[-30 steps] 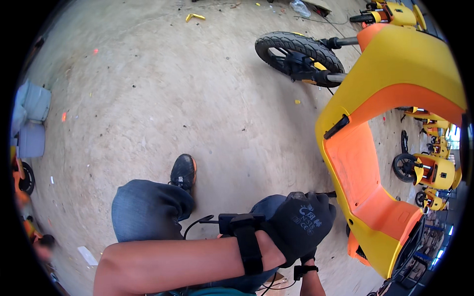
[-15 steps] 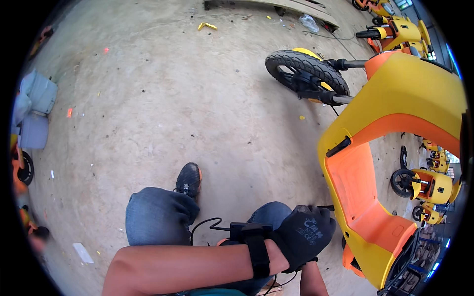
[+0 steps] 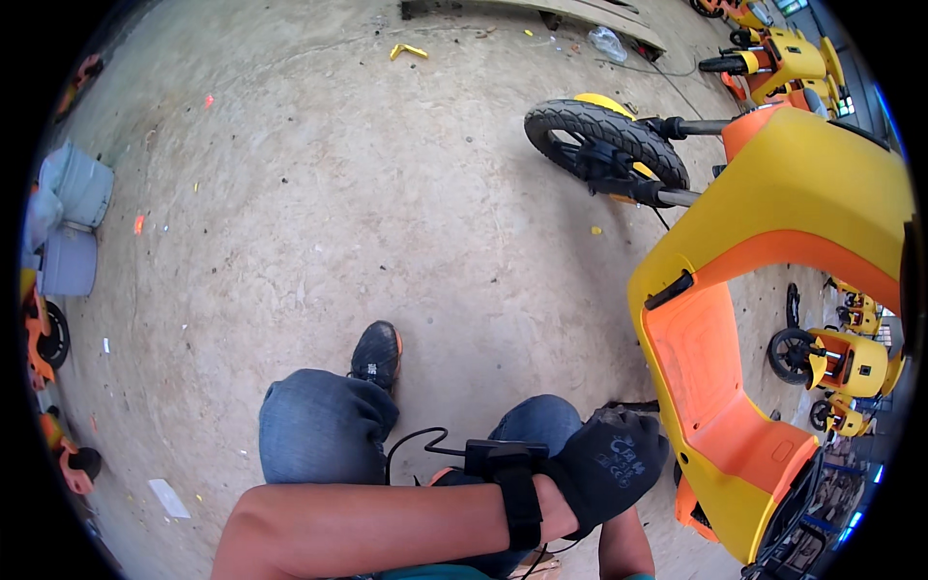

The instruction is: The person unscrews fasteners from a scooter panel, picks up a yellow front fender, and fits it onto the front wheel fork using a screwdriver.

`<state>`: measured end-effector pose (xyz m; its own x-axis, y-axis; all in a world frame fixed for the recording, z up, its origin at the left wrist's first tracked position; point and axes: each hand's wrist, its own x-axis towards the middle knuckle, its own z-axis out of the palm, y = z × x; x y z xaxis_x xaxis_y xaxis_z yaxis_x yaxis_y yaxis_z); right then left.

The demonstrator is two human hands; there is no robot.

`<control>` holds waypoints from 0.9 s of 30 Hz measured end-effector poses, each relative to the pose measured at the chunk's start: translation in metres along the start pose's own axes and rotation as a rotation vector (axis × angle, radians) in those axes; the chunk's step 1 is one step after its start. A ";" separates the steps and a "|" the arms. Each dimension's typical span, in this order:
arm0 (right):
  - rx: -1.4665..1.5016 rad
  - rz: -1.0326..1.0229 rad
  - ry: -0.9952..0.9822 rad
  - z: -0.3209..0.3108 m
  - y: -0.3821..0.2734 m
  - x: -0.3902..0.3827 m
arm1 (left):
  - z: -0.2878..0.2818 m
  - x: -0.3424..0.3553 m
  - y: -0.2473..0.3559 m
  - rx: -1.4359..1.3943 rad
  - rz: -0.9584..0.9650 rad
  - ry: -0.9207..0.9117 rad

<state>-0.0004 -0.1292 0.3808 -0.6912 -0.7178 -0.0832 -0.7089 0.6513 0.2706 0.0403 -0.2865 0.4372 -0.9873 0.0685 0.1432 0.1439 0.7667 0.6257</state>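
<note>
My left hand (image 3: 619, 459), in a dark glove, has its fingers curled beside the lower side of a yellow-and-orange scooter (image 3: 725, 435), at a short dark piece that sticks out there; what they grip is unclear. A strapped black device (image 3: 517, 503) is on my left wrist, with cables from it. My right forearm (image 3: 623, 546) rises from the lower edge, its hand hidden behind my left one. The scooter's front wheel (image 3: 604, 135) lies toward the upper middle, and its orange footboard (image 3: 701, 358) faces me.
Other yellow scooters (image 3: 841, 358) line the right side. Orange scooter parts (image 3: 43, 338) and pale plastic tubs (image 3: 72, 261) are at the far left. A wooden pallet (image 3: 628, 24), clear bag (image 3: 607, 43) and small yellow piece (image 3: 408, 50) lie at the top. Concrete floor (image 3: 290, 213) spans between.
The whole scene has shifted down and slightly right in the picture. My left hand stays at the same spot on the scooter; my right wrist has become hidden behind it.
</note>
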 end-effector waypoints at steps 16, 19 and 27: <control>0.111 0.035 -0.073 0.002 -0.013 0.023 | 0.017 0.023 -0.001 -0.121 0.050 0.022; 0.182 0.057 -0.121 0.005 -0.016 0.031 | 0.018 0.038 0.006 -0.168 0.065 0.018; 0.459 0.219 -0.356 0.002 -0.029 0.001 | -0.008 0.046 -0.009 -0.312 -0.116 -0.006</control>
<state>0.0190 -0.1480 0.3712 -0.7757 -0.4808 -0.4088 -0.4785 0.8704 -0.1157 -0.0058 -0.2951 0.4440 -0.9986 -0.0035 0.0537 0.0434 0.5371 0.8424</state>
